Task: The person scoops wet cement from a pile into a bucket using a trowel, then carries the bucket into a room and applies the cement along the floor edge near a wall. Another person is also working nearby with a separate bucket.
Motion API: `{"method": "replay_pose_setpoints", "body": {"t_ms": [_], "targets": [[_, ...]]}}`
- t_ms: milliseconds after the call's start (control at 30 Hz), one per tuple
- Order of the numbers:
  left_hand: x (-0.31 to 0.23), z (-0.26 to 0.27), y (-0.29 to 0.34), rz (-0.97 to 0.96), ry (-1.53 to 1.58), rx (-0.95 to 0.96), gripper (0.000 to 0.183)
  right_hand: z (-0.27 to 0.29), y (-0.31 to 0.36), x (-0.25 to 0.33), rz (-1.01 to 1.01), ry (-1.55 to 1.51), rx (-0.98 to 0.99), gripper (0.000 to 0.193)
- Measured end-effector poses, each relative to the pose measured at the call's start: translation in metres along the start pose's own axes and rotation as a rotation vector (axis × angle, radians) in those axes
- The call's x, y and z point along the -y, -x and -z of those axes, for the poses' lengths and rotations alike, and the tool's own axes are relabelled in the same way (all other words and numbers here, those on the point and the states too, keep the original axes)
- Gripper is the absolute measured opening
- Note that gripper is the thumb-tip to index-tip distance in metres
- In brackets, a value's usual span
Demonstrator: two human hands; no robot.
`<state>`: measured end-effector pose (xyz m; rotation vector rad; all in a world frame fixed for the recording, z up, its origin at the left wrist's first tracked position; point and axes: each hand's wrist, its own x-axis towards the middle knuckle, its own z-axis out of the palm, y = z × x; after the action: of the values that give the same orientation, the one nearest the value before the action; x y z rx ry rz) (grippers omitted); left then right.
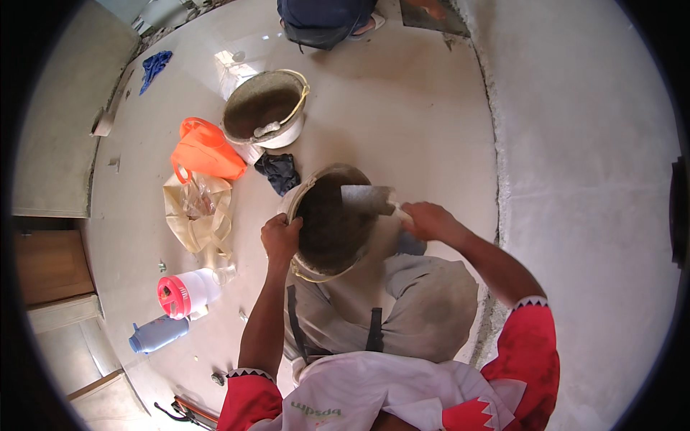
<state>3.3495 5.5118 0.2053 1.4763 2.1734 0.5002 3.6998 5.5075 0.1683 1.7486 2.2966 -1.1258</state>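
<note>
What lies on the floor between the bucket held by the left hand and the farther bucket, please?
In the head view, a crumpled black cloth lies on the floor between the held bucket and the farther bucket, toward the left.

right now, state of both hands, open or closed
Left hand: closed, gripping a round, grey-stained bucket at its rim.
Right hand: closed, holding a flat grey metal trowel.

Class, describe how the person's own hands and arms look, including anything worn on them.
The left hand and right hand are bare, without gloves. The left sleeve and right sleeve are red and short, each edged with black-and-white zigzag trim.
</note>
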Motion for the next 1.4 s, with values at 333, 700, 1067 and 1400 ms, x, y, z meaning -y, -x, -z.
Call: {"method": "replay_pose_setpoints", "body": {"t_ms": [333,700,1067,1400], "targets": [[0.001,0.001,0.003,0.066,0.044,-0.025,0.039,-0.039,-0.057,0.061,0.133,-0.024,0.191,0.036],[-0.003,-0.005,0.000,0.041,0.019,-0.027,0.041,0.004,-0.051,0.056,-0.054,0.114,0.113,0.034],[-0.012,-0.007,-0.001,-0.003,-0.021,-0.025,0.040,-0.036,-0.061,0.034,-0.241,-0.591,0.598,0.043],[0.014,-0.008,-0.022,-0.189,-0.101,-0.080,0.046,-0.081,0.002,-0.020,0.066,-0.501,-0.052,0.046]]}}
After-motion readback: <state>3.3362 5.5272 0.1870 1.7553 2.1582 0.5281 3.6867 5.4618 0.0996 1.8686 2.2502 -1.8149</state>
